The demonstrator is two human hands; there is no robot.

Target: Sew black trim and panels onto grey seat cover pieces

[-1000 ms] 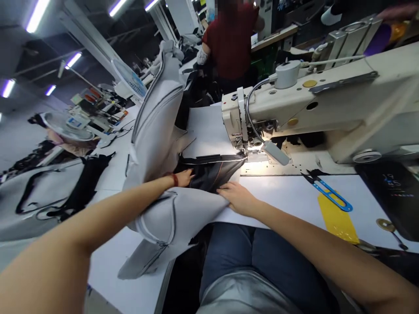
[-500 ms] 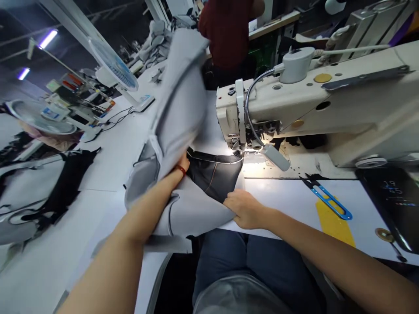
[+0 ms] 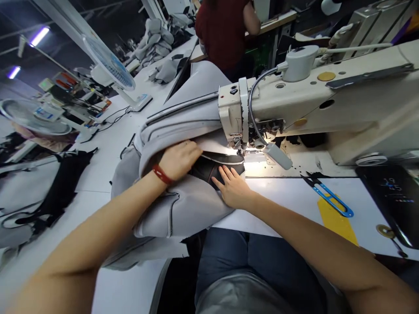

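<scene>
A bulky grey padded cover with dark piping lies bunched at the sewing machine. Its black panel, with a brown stitch line, reaches under the needle area, lit by a small lamp. My left hand, a red band at the wrist, is closed over a fold of the grey cover left of the needle; its thumb is hidden. Flat on the black panel, fingers spread, lies my right hand, just in front of the presser foot.
Blue thread snips rest over a yellow card, with a phone to the right. A fan stands on the table at the back left. Black pieces lie left. Beyond the machine is a person in dark red.
The raised grey part of the cover has come down and back behind the machine head. My left hand moved onto the fold; my right hand let go of the grey edge and flattened on the black panel.
</scene>
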